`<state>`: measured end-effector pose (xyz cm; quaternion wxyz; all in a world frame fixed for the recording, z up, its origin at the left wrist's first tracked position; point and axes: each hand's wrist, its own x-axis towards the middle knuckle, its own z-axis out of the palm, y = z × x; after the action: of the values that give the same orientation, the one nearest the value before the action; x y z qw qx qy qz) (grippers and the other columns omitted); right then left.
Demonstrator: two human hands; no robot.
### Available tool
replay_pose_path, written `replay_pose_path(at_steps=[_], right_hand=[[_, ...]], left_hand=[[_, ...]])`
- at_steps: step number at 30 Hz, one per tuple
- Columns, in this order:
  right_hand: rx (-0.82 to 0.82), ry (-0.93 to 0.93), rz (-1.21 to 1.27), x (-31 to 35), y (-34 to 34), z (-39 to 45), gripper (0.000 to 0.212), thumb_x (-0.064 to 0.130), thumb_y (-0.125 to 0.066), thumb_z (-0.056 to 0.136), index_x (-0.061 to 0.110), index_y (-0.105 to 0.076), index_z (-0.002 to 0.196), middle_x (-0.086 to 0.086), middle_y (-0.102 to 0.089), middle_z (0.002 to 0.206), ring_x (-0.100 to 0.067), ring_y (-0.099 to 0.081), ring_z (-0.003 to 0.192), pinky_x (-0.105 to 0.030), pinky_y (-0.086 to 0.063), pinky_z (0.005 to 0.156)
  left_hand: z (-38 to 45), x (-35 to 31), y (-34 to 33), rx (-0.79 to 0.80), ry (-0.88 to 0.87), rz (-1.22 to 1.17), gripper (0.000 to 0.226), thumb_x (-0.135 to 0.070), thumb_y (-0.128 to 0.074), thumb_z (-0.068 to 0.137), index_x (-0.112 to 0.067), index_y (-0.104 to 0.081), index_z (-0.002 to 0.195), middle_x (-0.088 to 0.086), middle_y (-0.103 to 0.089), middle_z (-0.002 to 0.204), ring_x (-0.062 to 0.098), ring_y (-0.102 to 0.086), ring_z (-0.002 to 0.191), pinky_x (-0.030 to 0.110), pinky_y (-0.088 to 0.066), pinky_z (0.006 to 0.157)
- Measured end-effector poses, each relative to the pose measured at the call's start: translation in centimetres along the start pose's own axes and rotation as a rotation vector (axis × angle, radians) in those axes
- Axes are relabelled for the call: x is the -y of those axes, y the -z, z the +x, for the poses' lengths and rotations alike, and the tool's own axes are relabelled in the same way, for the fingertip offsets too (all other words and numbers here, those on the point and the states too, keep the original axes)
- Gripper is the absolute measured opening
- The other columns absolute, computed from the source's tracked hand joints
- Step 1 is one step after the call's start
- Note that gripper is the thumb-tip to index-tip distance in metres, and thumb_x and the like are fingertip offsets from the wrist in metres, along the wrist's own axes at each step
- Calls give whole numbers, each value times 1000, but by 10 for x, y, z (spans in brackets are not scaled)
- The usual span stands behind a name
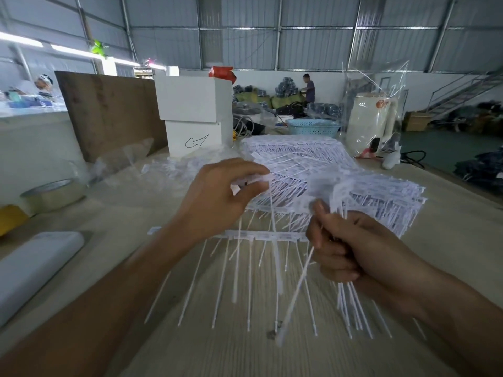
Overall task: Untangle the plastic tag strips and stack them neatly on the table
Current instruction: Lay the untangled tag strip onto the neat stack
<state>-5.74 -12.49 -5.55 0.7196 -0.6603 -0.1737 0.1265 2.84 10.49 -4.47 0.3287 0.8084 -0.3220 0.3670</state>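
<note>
Both hands are gripping tag strips above the table (163, 336): left hand (217, 197) pinching one strip's (273, 240) top, right hand (345, 248) clenching a bundle (351, 303).

white tag strips (326, 170), pale woodgrain table (217, 355)

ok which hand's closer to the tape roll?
Left. The left hand is nearer to the tape roll at the table's left edge; the right hand is further right, gripping tag strips.
</note>
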Motion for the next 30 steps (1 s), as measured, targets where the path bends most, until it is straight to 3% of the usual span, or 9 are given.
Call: replay_pose_path(at_steps=[3,6,12,15,17,20,23,28,30], right_hand=[[-60,-24,63,-1,2,4,45,54,-62,91,15,-55,72,0,-23,67,-12,-21,52,-21,-26,42],[-109,-12,99,-2,6,5,45,56,-59,91,16,-55,72,0,-27,67,-11,-26,50,-22,-30,43],[-153,-18,130,-3,9,8,44,59,-59,91,21,-56,71,2,-41,69,-13,-41,53,-28,-44,48],[-195,-1,101,-5,11,10,47,62,-58,90,21,-54,66,-3,-47,73,-18,-51,63,-40,-53,66],[-203,12,96,-5,11,11,50,60,-56,92,21,-55,61,-5,-50,73,-20,-55,67,-38,-56,67],[-243,39,182,-4,8,11,48,47,-58,95,19,-64,56,-11,-65,74,-25,-69,72,-46,-62,75],[-344,64,224,-3,8,12,41,38,-58,99,16,-63,65,-19,-68,74,-29,-71,64,-41,-61,62],[-424,95,119,-4,9,14,35,34,-48,105,4,-65,94,-20,-75,82,-30,-73,66,-36,-59,54],[-505,130,71,-6,12,15,34,32,-45,107,7,-65,97,-10,-73,75,-25,-69,60,-34,-56,52]], left_hand=[[-1,-14,-4,-12,-10,-46,22,-43,-62,95,-31,-72,110,-31,-67,89,-8,-67,84,14,-52,71],[-3,-27,-11,71,-59,-69,22,-37,-65,95,-27,-72,112,-16,-73,100,1,-68,90,29,-55,78],[-9,-39,-17,311,-46,-201,26,-18,-62,98,-14,-70,123,-1,-67,102,12,-63,93,31,-48,81],[-10,-39,-17,334,8,-279,30,-13,-61,99,-15,-67,128,-1,-66,105,12,-62,97,25,-47,82],[-11,-39,-17,313,48,-344,30,-13,-63,97,-18,-67,126,-4,-67,103,12,-64,93,24,-48,78],[-11,-40,-17,274,83,-438,24,-12,-71,91,-16,-67,115,-3,-69,91,21,-65,78,42,-53,68],[-11,-39,-19,251,84,-484,19,-16,-74,87,-14,-71,106,-1,-72,91,28,-66,79,53,-53,68],[-10,-41,-21,185,82,-505,20,-16,-77,85,-15,-76,104,-4,-75,93,22,-71,82,42,-59,67],[-8,-40,-20,161,99,-541,21,-16,-78,83,-15,-75,104,-2,-76,93,22,-72,79,42,-61,67]])
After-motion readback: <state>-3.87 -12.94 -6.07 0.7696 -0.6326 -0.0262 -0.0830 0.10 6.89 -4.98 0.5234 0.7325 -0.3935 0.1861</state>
